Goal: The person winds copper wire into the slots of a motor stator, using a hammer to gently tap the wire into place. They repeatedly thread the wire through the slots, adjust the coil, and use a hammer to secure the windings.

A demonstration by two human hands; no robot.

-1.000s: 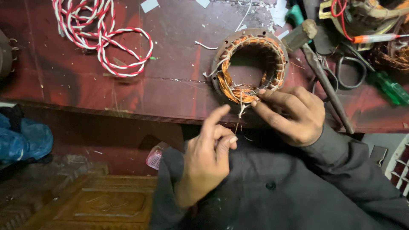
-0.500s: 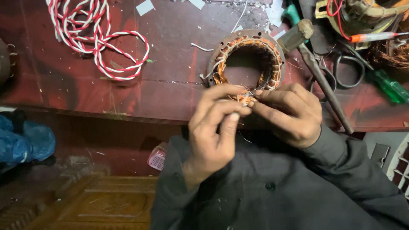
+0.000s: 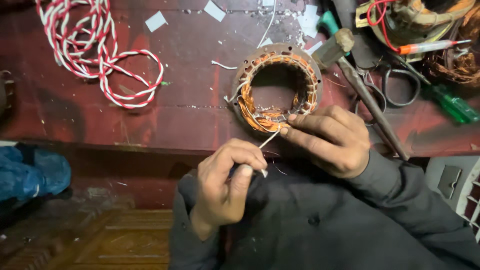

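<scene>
1. On the dark red wooden bench point(image 3: 150, 110), a round metal stator ring point(image 3: 276, 87) lies flat, copper windings filling its slots.
2. Left hand point(image 3: 225, 187) pinches a thin white sleeve point(image 3: 269, 140), running diagonally up-right to the ring.
3. Right hand point(image 3: 330, 140) fingertips press the ring's near edge.

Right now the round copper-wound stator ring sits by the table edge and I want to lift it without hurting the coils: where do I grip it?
Probably by the bare grey metal outer rim of the stator ring, from the far-left side; the near arc is occupied by the right hand.
</scene>
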